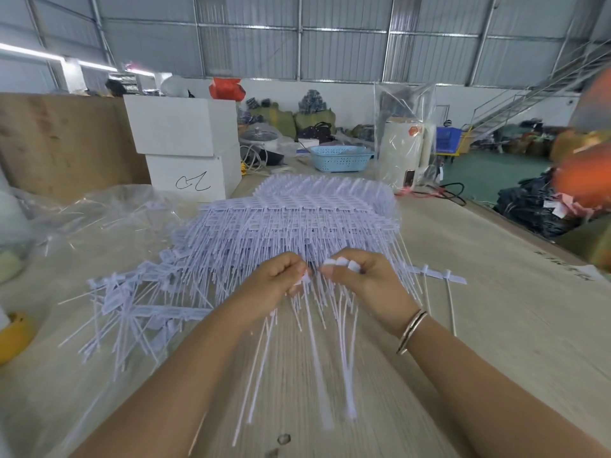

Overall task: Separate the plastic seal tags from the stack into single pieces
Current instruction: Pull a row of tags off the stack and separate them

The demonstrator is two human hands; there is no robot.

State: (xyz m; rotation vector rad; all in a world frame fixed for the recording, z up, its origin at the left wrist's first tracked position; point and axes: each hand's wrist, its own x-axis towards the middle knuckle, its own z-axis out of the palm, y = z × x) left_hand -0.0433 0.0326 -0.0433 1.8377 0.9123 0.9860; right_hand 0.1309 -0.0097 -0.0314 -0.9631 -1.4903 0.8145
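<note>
We pinch the pale lilac plastic seal-tag strip (pixel 334 269) with left hand (pixel 274 282) and right hand (pixel 367 279); snap sideways, toward nine o'clock.

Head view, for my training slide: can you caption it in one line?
Left hand and right hand pinch seal tags at the stack on the table.

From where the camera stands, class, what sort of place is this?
Probably a warehouse or small factory floor: corrugated metal walls, a metal staircase, and a big stack of plastic seal tags on a long worktable.
</note>
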